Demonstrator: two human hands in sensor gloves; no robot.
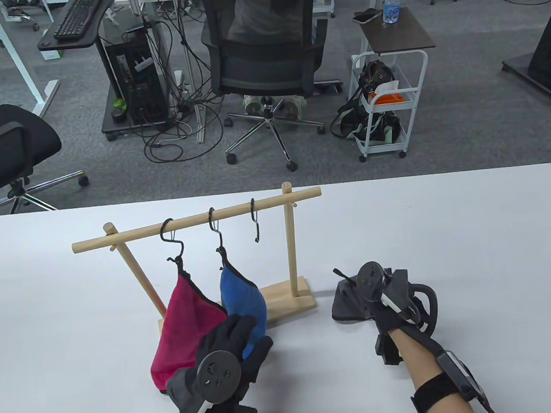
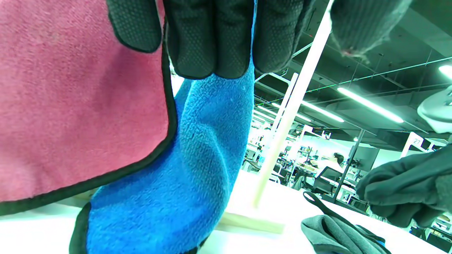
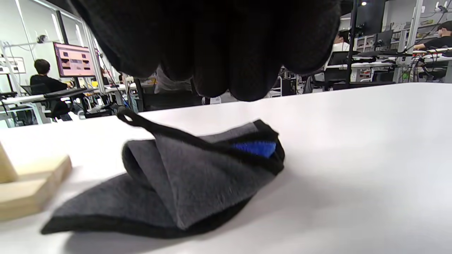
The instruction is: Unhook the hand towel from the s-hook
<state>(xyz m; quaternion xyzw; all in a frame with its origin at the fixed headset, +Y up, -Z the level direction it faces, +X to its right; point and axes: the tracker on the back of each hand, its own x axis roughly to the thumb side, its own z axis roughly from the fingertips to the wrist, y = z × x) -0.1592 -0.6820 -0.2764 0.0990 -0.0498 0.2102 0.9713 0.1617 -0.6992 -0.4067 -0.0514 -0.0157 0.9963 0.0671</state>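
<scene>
Left grip (image 1: 229, 348) seemingly against blue towel (image 1: 242, 299), beside pink towel (image 1: 185, 328).

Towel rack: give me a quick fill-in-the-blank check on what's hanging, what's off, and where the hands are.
1. The number of towels hanging from the wooden rack is ____.
2. The S-hook nearest the right post is ____.
3. The left hand has its fingers on the ____ towel.
4. The grey towel lies on the ____, under the right hand.

Missing words: two; empty; blue; table
</scene>
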